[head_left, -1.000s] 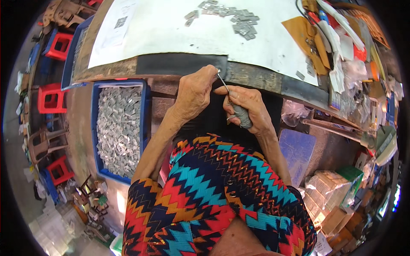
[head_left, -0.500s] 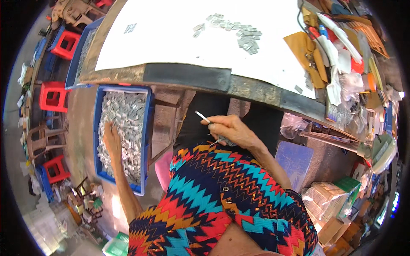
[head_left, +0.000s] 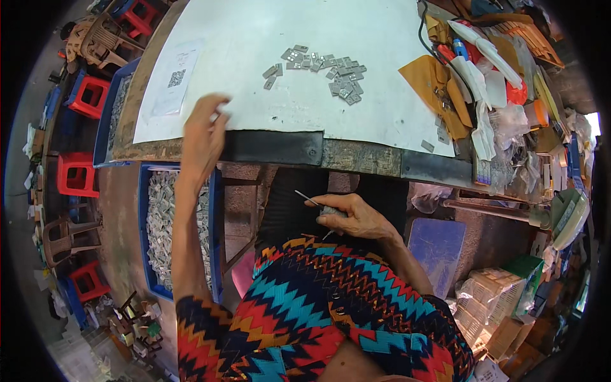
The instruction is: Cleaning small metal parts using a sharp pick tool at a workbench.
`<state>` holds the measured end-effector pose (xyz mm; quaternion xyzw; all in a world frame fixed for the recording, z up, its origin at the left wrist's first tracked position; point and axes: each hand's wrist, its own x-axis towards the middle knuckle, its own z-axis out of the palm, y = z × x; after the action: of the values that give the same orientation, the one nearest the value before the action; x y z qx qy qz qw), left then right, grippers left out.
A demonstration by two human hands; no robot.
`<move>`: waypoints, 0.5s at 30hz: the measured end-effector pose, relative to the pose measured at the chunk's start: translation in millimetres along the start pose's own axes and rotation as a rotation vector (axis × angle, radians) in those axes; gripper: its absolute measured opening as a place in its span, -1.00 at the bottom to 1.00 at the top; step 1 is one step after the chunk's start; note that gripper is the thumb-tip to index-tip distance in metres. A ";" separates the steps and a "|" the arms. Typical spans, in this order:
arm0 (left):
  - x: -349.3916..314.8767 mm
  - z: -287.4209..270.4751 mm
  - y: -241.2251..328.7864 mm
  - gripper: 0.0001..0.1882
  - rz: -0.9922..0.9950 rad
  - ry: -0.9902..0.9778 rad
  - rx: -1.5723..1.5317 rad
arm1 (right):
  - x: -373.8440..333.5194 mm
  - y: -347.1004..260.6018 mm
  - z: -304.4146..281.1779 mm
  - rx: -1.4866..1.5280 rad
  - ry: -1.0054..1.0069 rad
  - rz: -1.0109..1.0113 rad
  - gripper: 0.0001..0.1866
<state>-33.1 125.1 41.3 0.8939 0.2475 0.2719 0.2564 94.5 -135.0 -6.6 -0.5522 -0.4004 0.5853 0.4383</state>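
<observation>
My left hand point(head_left: 205, 134) is over the near left edge of the table, above the white sheet point(head_left: 235, 102). Motion smears its fingertips, so whether anything is between them cannot be made out. Low in front of my body, my right hand point(head_left: 356, 218) is closed around a thin, pale metal rod-like tool point(head_left: 307, 198), its tip pointing up and left. Something grey point(head_left: 332, 212) shows under those fingers, its kind unclear. Small flat grey metal pieces point(head_left: 347, 81) with holes lie loosely on the sheet. Many similar pieces point(head_left: 167, 235) fill a blue crate point(head_left: 143, 242) below my left forearm.
A paper with a square printed code point(head_left: 177, 77) lies on the sheet's left. Brown paper point(head_left: 433, 83), plastic bags and tools crowd the table's right end. Red stools point(head_left: 77, 173) stand at the left. A blue stool top point(head_left: 436, 248) is right of my lap.
My left hand has left the crate of metal pieces and moved up and right to the table edge. The view has tilted up. My right hand keeps its hold on the rod-like tool.
</observation>
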 end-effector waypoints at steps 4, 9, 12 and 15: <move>74.3 47.0 -21.1 -0.76 0.067 -0.105 -0.020 | -7.6 -2.0 -6.5 0.043 0.059 0.031 -0.59; 127.7 91.9 -43.0 -0.65 0.290 -0.044 0.094 | -8.5 5.1 -9.0 0.089 0.066 0.066 -0.59; 141.4 105.7 -48.5 -0.61 0.288 -0.162 -0.095 | -5.8 3.5 -8.4 0.047 0.026 0.058 -0.59; 142.8 117.8 -60.0 -0.62 0.428 -0.208 -0.142 | -7.3 1.5 -9.1 0.111 0.003 0.000 -0.59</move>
<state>125.1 214.8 -27.9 0.9289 0.0048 0.2433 0.2793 103.5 -142.6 -6.5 -0.5280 -0.3669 0.6056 0.4689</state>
